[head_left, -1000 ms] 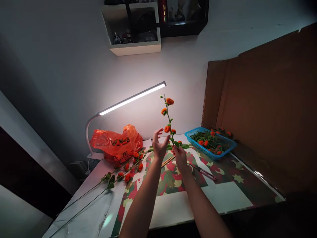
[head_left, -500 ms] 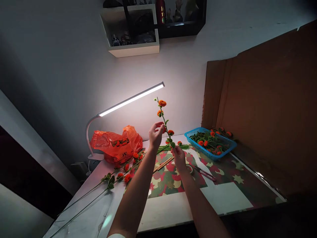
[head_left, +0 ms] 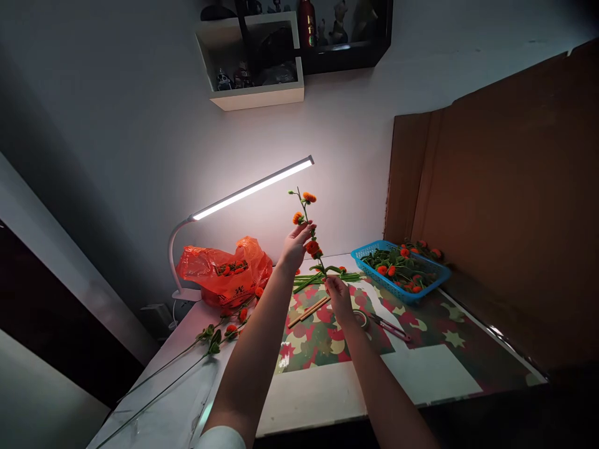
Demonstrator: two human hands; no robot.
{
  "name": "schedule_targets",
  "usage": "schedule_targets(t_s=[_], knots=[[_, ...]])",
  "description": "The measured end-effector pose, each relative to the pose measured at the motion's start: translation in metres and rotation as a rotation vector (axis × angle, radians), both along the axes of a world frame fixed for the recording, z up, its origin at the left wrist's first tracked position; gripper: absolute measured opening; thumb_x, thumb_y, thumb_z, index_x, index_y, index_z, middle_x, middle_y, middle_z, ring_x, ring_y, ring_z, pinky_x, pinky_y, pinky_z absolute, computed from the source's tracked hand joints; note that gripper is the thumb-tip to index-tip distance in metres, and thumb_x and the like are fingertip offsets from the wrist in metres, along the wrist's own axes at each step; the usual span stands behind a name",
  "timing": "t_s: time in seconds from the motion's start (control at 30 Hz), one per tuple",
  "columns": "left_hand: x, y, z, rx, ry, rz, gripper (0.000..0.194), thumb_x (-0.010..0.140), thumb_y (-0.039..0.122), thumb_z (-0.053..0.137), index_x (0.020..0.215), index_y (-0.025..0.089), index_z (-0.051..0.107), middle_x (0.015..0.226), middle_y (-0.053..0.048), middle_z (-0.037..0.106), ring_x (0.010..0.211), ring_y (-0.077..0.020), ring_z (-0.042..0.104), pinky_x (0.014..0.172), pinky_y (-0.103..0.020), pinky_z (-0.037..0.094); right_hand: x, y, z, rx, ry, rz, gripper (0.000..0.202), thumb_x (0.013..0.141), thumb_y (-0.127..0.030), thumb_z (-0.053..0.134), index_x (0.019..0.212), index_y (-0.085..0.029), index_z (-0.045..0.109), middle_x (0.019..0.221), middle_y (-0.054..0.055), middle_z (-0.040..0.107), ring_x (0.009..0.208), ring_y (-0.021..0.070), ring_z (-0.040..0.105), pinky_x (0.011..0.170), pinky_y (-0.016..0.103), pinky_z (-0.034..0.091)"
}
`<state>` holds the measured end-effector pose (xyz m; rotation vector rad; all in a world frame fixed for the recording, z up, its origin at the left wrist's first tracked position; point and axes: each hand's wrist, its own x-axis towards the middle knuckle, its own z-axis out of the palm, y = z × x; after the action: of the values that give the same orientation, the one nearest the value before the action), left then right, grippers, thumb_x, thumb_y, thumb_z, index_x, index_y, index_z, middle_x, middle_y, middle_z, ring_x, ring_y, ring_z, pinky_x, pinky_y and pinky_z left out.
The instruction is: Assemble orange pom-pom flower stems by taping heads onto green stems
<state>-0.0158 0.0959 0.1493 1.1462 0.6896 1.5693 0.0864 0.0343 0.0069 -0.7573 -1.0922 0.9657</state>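
An orange flower stem (head_left: 313, 247) with green leaves and a small bud at its tip stands nearly upright above the table. Low on it, my right hand (head_left: 337, 293) pinches the stem below the lowest leaves. Higher up, my left hand (head_left: 297, 243) has its thumb and fingers closed on the stem, between the upper and lower blooms. Behind my hands lies a bundle of green stems (head_left: 306, 284). Two thin wooden sticks (head_left: 309, 312) rest on the camouflage-patterned mat (head_left: 322, 343). Beside my right wrist are a roll of tape (head_left: 362, 318) and a pair of scissors (head_left: 392, 327).
A blue basket (head_left: 401, 292) of orange flowers stands at the right, before a tall cardboard sheet (head_left: 486, 206). At the left are a red plastic bag (head_left: 229, 284), a lit desk lamp (head_left: 253, 188) and finished-looking long flower stems (head_left: 173, 381). Shelves (head_left: 262, 96) hang above.
My left hand has moved slightly up the stem and its fingers have closed on it. The stem has turned, so its blooms and leaves face differently. The view has shifted slightly.
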Motion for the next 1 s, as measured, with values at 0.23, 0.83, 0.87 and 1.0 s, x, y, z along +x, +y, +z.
schedule_targets(t_s=[0.23,0.83,0.87,1.0], knots=[[0.005,0.002,-0.004,-0.024,-0.064,0.090,0.035,0.057,0.033,0.078,0.087,0.016,0.070,0.080,-0.005,0.067,0.077,-0.0126,0.059,0.064,-0.024,0.038,0.001,0.002,-0.002,-0.005,-0.004,-0.004,0.030,0.079,-0.049,0.053,0.071,-0.020,0.054,0.061,-0.003,0.038,0.055,0.0118,0.033,0.052,0.025,0.030],[0.009,-0.023,-0.046,-0.060,-0.043,-0.042,0.045,0.087,0.051,0.036,0.110,0.021,0.061,0.129,-0.007,0.055,0.111,-0.0211,0.053,0.085,-0.033,0.041,0.004,0.003,-0.006,-0.042,0.027,-0.069,0.030,0.074,-0.047,0.060,0.071,-0.017,0.059,0.060,-0.002,0.047,0.054,0.0110,0.039,0.051,0.024,0.033],[0.011,-0.026,-0.058,-0.068,-0.040,-0.020,0.047,0.087,0.051,0.033,0.111,0.021,0.060,0.130,-0.007,0.054,0.111,-0.0208,0.053,0.085,-0.033,0.042,0.004,0.004,-0.007,-0.047,0.032,-0.083,0.030,0.073,-0.047,0.061,0.072,-0.017,0.060,0.061,-0.002,0.049,0.055,0.0112,0.040,0.052,0.025,0.034],[0.015,-0.040,-0.111,-0.111,0.020,0.067,0.044,0.085,0.048,0.040,0.114,0.020,0.057,0.124,-0.010,0.057,0.108,-0.0213,0.054,0.082,-0.032,0.042,0.003,0.008,-0.011,-0.050,0.049,-0.123,0.029,0.071,-0.045,0.064,0.078,-0.017,0.062,0.064,-0.001,0.055,0.059,0.0124,0.046,0.057,0.026,0.038]])
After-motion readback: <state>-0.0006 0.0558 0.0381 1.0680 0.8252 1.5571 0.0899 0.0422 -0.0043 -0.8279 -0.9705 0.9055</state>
